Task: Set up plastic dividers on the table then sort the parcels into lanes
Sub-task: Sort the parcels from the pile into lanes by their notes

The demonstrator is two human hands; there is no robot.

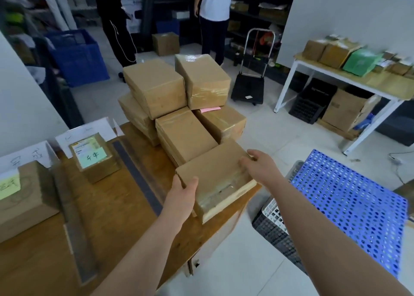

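**Both hands on the nearest parcel**

A flat brown parcel (pixel 215 179) lies at the desk's (pixel 116 206) right edge, its near corner over the rim, just in front of a stack of parcels (pixel 179 98). The left hand (pixel 182 196) has its grip closed over the parcel's near-left corner, thumb on top. The right hand (pixel 259 165) is curled on the far-right corner, fingers on the edge. Two dark dividers (pixel 136 177) run along the desk to the left. One labelled parcel (pixel 94 156) sits between them; another box (pixel 24 197) lies left of both.
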